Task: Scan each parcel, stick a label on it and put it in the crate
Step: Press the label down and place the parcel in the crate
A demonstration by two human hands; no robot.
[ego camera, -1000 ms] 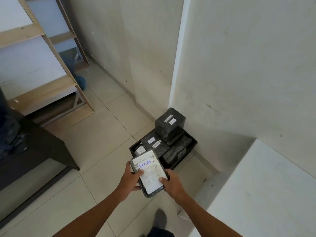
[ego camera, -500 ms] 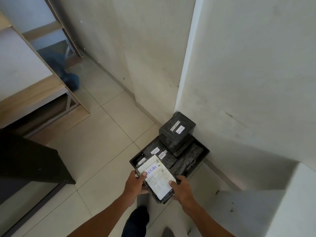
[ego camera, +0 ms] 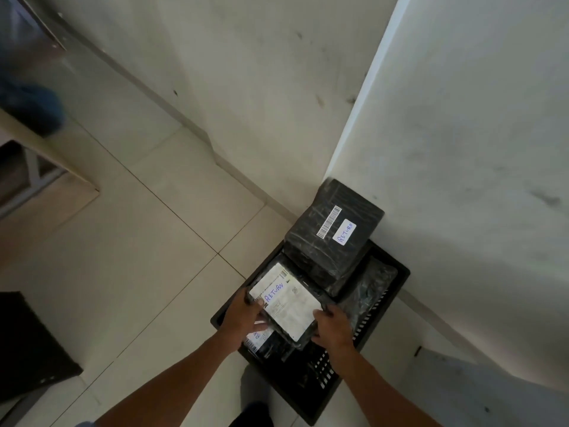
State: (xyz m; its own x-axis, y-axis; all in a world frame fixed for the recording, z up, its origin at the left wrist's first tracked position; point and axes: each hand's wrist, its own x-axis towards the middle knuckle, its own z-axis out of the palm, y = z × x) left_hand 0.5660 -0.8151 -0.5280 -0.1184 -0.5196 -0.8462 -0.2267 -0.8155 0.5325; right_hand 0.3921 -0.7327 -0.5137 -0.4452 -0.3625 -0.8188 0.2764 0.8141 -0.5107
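Left hand [ego camera: 241, 315] and right hand [ego camera: 334, 329] grip the labelled parcel [ego camera: 288, 305] by opposite edges over the black crate [ego camera: 323, 377], beside the stacked parcel [ego camera: 334, 232].

"RETURN" is handwritten in blue on the white label [ego camera: 277, 291] of the held parcel [ego camera: 291, 309]. It is also written on a small sticker [ego camera: 344, 231] beside a barcode [ego camera: 328, 221] on the large black parcel [ego camera: 317, 245].

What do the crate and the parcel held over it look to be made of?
Crate: black, matte, probably moulded plastic, judging by the rows of slots in its wall. Held parcel: dark wrap showing at its edges, likely plastic film, under a white paper-like label; contents cannot be told.
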